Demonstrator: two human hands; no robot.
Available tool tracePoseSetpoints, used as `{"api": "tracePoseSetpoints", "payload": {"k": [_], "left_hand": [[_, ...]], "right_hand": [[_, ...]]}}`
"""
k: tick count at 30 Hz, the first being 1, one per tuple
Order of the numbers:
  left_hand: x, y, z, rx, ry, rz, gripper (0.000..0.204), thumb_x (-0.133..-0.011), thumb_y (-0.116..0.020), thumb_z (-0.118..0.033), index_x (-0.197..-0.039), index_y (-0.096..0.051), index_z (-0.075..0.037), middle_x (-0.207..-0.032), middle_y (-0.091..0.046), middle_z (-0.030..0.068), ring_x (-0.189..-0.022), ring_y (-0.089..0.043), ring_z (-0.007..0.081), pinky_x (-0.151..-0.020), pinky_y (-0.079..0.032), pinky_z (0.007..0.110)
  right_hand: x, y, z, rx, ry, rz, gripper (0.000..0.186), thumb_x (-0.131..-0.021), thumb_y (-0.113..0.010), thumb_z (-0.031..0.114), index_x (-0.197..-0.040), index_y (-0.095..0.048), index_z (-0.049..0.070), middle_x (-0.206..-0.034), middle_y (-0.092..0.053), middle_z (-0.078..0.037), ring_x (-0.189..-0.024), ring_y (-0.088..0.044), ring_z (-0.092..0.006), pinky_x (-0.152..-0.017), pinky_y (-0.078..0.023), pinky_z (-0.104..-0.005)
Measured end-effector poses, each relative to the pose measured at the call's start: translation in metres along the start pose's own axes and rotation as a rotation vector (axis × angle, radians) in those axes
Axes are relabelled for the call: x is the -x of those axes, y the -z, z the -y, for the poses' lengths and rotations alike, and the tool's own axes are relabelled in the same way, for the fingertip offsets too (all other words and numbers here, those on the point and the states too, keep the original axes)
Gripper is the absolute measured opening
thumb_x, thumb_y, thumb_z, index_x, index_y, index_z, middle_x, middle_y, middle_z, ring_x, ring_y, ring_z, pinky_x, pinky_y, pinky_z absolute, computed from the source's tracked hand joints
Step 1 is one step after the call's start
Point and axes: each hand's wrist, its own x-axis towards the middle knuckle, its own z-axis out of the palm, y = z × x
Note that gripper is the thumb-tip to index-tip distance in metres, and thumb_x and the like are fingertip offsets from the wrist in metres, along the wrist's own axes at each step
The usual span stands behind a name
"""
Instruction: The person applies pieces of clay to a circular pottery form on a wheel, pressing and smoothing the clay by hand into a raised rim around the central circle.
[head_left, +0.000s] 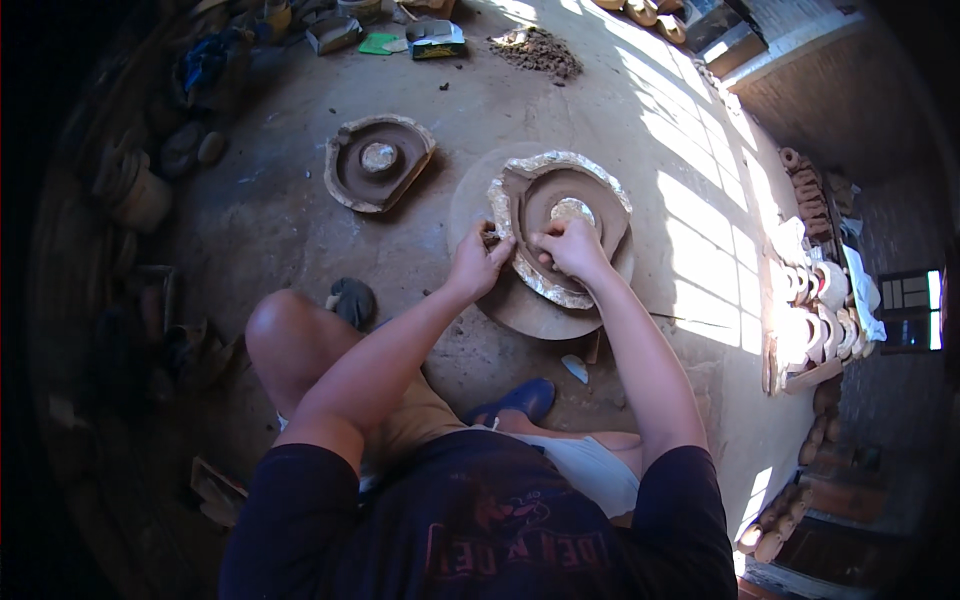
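A round plaster mould [575, 161] with a chipped white rim and a notched outline lies on a flat round board [535, 322] before me. Brown clay [545, 190] lines its inside, around a pale raised knob [574, 210] at the centre. My left hand [477, 264] grips the mould's left rim, thumb toward the inner side. Over the clay channel, just below the knob, is my right hand [570, 247] with its fingers curled in. Whatever those fingers may hold is hidden.
A second, similar mould [380, 122] sits on the floor to the left. Farther off are a heap of clay crumbs [537, 54] and an open box [436, 40]. Clay pieces crowd a rack [825, 320] at right. A dark cloth [352, 302] lies near my left knee.
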Motion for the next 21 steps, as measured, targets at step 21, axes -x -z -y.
{"api": "tracePoseSetpoints", "payload": {"k": [21], "left_hand": [[-0.065, 0.029, -0.003, 0.124, -0.040, 0.277, 0.030, -0.106, -0.071, -0.019, -0.123, -0.066, 0.006, -0.106, -0.076, 0.0087, -0.097, -0.069, 0.0142, -0.089, -0.056, 0.032]], "right_hand": [[0.038, 0.029, -0.021, 0.560, 0.161, 0.178, 0.025, -0.093, -0.080, 0.034, -0.101, -0.082, 0.010, -0.101, -0.080, -0.016, -0.099, -0.076, -0.0351, -0.087, -0.058, -0.0480]]}}
